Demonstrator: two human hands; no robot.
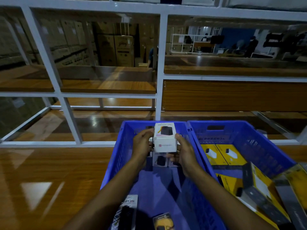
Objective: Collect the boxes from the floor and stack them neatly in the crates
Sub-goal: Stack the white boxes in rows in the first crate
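Observation:
A stack of small white boxes is held between both hands above the far end of the left blue crate. My left hand grips its left side and my right hand grips its right side. More white boxes lie on the crate floor just below the held ones. Near the crate's front end lie a white box marked 20K and a smaller yellow-faced box.
A second blue crate stands to the right, holding yellow boxes laid flat. Several yellow and grey boxes are piled at its near end. A white metal rack with wooden shelves stands behind. Glossy wooden floor stretches to the left.

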